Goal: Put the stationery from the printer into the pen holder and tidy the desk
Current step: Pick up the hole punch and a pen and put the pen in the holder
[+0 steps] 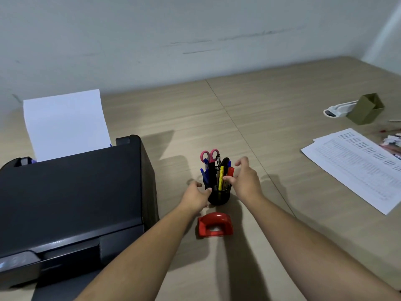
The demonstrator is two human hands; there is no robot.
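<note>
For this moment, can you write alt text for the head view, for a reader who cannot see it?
Two bare hands flank a black mesh pen holder full of pens and pink scissors: left hand touching its side, right hand open at the pens. A red hole punch lies nearer, a black printer at left, printed sheets at right.

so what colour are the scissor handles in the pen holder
Pink scissor handles, sticking up from the pen holder; head view.
</note>
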